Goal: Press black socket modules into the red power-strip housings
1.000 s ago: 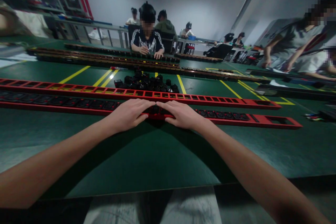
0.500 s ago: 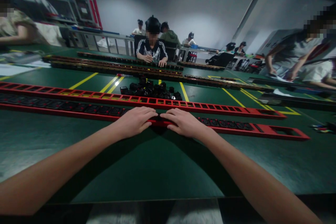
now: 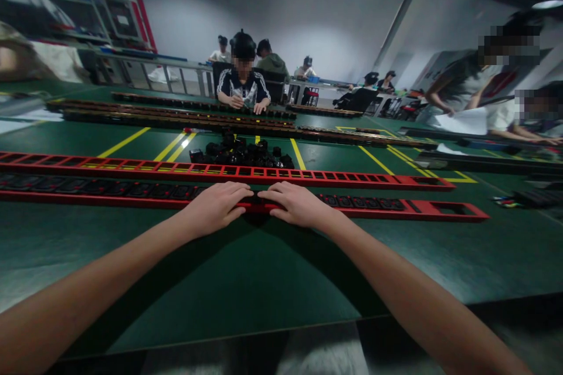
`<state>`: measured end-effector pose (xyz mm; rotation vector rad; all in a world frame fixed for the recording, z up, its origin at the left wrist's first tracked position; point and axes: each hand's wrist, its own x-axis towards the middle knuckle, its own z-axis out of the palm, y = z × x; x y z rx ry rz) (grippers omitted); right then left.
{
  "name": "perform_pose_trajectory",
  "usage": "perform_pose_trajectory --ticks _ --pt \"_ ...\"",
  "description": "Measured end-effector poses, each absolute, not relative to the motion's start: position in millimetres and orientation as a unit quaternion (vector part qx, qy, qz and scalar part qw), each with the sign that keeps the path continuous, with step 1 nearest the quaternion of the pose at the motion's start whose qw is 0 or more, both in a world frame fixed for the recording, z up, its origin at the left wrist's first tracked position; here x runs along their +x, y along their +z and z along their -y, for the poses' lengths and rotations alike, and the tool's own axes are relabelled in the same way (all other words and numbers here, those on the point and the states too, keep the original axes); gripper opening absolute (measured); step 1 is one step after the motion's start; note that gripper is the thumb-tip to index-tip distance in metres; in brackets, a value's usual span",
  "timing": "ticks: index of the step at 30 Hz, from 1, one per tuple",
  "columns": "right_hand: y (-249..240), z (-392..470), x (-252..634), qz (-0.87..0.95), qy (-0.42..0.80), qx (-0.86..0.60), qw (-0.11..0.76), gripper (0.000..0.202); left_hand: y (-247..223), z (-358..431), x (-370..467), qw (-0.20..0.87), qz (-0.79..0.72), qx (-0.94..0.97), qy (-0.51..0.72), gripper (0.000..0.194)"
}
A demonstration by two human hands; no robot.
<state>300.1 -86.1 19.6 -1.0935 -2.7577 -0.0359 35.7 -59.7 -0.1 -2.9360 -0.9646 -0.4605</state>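
Observation:
A long red frame lies across the green table in front of me, its slots filled with black square parts. My left hand rests on the middle of this frame, fingers stretched over the top and thumb apart at the near side. Facing it, my right hand lies on the same frame in a like pose. A small dark gap with a black part shows between the two sets of fingertips. What lies under the fingers is hidden. Just behind runs a second red frame, with open slots.
Loose black parts are heaped behind the frames. Long dark strips cross the table farther back, where a person sits. Cables lie at the right. Another person leans over papers there.
The view has shifted slightly, so the table and frames appear farther left. My hands keep nearly the same pose on the frame. At right, a white sheet shows more by the leaning person.

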Motion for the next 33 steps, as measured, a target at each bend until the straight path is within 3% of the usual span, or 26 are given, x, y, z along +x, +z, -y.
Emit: perform_pose_trajectory --ticks 12,17,21,33 --pt "27.8 84.0 311.4 0.930 0.040 -0.353 0.091 0.046 -1.5 57.6 34.3 0.002 0.314 -0.939 -0.142 0.040" --pt "40.2 83.7 319.8 0.903 0.045 -0.427 0.025 0.064 1.9 57.3 34.7 0.008 0.323 -0.938 -0.122 0.041" --pt "42.6 81.6 324.1 0.885 0.044 -0.464 -0.009 0.052 3.3 56.3 35.1 0.015 0.323 -0.940 -0.107 0.041" --pt "30.9 81.2 311.2 0.912 -0.008 -0.407 0.051 0.047 10.1 46.2 19.5 0.034 0.330 -0.940 -0.077 0.042"
